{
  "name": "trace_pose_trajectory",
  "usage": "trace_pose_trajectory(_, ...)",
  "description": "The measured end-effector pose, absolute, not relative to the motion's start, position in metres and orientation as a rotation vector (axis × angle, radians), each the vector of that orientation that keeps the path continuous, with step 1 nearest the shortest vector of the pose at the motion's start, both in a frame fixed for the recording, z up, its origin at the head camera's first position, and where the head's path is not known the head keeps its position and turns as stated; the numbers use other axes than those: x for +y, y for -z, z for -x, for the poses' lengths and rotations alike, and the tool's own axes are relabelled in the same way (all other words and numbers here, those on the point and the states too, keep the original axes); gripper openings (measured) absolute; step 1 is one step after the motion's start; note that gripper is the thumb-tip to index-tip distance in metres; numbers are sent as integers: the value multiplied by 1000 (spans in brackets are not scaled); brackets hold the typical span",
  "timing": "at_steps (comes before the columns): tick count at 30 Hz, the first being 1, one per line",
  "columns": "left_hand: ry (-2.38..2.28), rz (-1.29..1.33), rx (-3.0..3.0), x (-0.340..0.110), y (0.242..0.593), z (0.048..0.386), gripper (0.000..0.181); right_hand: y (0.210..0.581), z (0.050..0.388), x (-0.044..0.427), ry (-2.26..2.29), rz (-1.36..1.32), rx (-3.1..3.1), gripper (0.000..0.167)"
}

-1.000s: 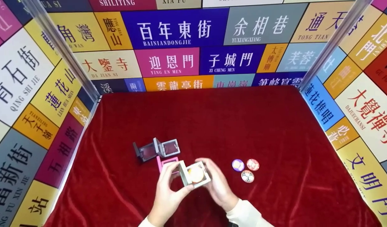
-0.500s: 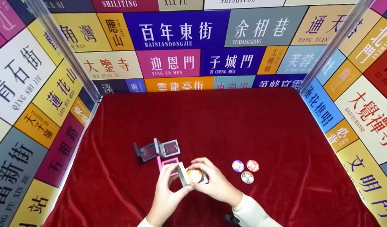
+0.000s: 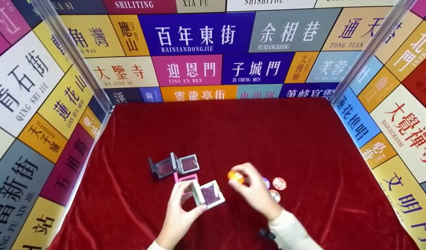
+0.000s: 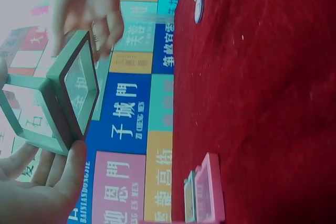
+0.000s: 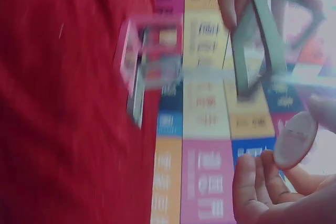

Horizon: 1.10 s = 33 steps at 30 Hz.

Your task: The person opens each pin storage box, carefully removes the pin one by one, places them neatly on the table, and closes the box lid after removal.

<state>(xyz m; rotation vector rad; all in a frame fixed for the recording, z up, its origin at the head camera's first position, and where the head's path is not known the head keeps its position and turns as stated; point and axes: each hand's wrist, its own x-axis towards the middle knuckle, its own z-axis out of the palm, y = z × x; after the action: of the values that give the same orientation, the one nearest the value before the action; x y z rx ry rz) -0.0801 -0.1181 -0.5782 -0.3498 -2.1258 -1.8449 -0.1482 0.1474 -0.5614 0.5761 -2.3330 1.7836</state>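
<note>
My left hand (image 3: pixel 178 215) grips a pale green square display frame (image 3: pixel 213 195), hinged open, its clear film showing in both halves. In the left wrist view, the same frame (image 4: pixel 62 109) stands open above the cloth with nothing between its films. To its right, my right hand (image 3: pixel 257 192) pinches an orange round badge (image 3: pixel 236 176) between thumb and fingers, held apart from the frame. The right wrist view shows the badge's plain pale back (image 5: pixel 295 141). A pink frame (image 3: pixel 176 177) lies just behind my left hand, partly hidden by it.
A black frame (image 3: pixel 151 167) and a grey frame (image 3: pixel 173 163) stand open on the red cloth (image 3: pixel 233 132), left of centre. Beside my right hand lie a red badge (image 3: pixel 279 183), a dark patterned badge (image 3: pixel 276 195) and a partly covered purple badge (image 3: pixel 266 183). Printed panels (image 3: pixel 195 34) wall the back and sides.
My right hand has taken the orange badge out of the pale green frame and carried it right and slightly up. My left hand still holds the frame.
</note>
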Motion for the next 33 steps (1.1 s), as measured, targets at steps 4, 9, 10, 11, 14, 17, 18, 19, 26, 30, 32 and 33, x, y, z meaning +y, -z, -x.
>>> trace_pose_trajectory(4,1863,321,-2091,-127,578,82,76,561,168,184,-1471,-483,-2436,46)
trace_pose_trajectory(9,1866,275,-2095,-136,577,81,74,574,196,233,-1098,-423,-2563,45)
trace_pose_trajectory(10,1866,269,-2097,-137,577,81,74,579,200,242,-1054,-403,-2588,44)
trace_pose_trajectory(11,1865,263,-2096,-138,578,80,74,584,204,250,-1013,-379,-2618,43)
trace_pose_trajectory(14,1868,259,-2079,-141,579,80,73,599,209,270,-870,-335,-2711,40)
trace_pose_trajectory(17,1868,276,-2050,-145,580,79,73,613,211,284,-729,-323,-2798,36)
trace_pose_trajectory(18,1870,280,-2043,-146,580,79,73,616,211,287,-693,-328,-2820,35)
trace_pose_trajectory(19,1872,282,-2038,-148,580,79,73,620,211,289,-665,-331,-2840,35)
trace_pose_trajectory(26,1861,221,-2033,-164,580,78,76,628,211,295,-597,-340,-2868,40)
trace_pose_trajectory(30,1817,157,-2050,-181,577,81,84,627,212,295,-579,-379,-2864,40)
trace_pose_trajectory(32,1792,131,-2093,-191,575,85,88,627,212,295,-576,-397,-2862,41)
trace_pose_trajectory(33,1769,114,-2130,-197,574,88,89,626,213,295,-577,-403,-2861,41)
